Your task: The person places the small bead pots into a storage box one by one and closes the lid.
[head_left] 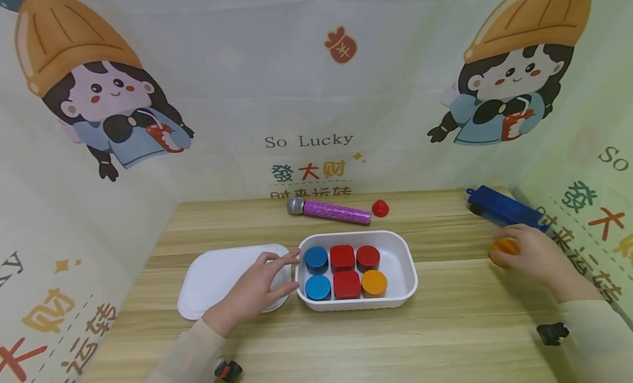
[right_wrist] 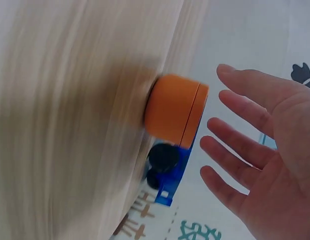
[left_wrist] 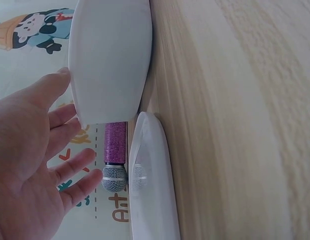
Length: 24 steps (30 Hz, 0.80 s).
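Note:
A white rectangular container (head_left: 403,265) with rounded corners holds several blue, red and orange round and squarish pieces. My left hand (head_left: 249,287) is at its left rim, fingers extended; in the left wrist view the thumb (left_wrist: 57,82) touches or nearly touches the container wall (left_wrist: 110,60). Under that hand lies a flat white lid (head_left: 207,278). Far to the right, my right hand (head_left: 539,256) is beside an orange round piece (right_wrist: 172,110) on the table. The right wrist view shows its fingers spread, with a gap between them and the piece.
Behind the container lie a purple glittery microphone (head_left: 336,211) and a small red cap-like object (head_left: 380,208). A blue toy vehicle (head_left: 506,207) with black wheels stands at the back right, just behind the orange piece. Printed cloth (head_left: 395,97) walls the wooden table (head_left: 445,317).

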Each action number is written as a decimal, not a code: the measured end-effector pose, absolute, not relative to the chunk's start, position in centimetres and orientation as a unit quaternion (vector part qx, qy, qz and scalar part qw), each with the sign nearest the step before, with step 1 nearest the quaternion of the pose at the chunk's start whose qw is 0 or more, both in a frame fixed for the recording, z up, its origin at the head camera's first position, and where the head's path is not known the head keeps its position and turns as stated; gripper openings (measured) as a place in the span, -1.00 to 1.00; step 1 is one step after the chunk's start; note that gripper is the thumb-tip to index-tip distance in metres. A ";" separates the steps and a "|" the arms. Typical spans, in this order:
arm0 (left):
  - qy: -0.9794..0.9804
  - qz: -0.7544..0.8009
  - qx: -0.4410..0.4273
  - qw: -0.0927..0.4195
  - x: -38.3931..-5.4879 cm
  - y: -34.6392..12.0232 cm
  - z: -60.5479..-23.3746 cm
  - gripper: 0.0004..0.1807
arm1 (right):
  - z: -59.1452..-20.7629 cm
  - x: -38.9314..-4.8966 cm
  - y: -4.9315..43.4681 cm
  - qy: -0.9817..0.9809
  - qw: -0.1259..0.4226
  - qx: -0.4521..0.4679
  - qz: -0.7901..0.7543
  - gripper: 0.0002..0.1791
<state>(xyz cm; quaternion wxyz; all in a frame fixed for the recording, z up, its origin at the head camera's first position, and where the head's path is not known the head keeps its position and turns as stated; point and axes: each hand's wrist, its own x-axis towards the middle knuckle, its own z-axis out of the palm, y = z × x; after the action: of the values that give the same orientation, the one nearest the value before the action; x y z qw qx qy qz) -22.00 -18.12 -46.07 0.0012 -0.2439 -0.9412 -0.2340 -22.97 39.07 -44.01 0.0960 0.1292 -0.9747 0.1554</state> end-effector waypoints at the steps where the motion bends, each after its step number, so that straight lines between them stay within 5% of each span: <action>1: -0.941 -0.235 -0.244 0.001 -22.0 -18.1 -46.1 -0.25 | -44.0 -22.9 39.4 -0.977 0.085 0.120 0.156 -0.62; 8: -0.940 -0.234 -0.250 0.010 -22.0 -18.1 -46.1 -0.30 | -43.9 -22.6 40.4 -0.981 0.028 0.083 0.171 -0.49; 24: -0.941 -0.235 -0.245 0.004 -22.0 -18.1 -46.1 -0.30 | -43.5 -22.4 37.1 -0.974 0.062 0.139 0.170 -0.62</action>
<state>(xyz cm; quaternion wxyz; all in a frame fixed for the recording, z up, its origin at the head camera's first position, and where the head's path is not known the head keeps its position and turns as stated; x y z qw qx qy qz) -21.99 -18.13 -46.14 0.0035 -0.2451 -0.9407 -0.2345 -22.39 37.11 -43.55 0.0616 0.1394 -0.9736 0.1696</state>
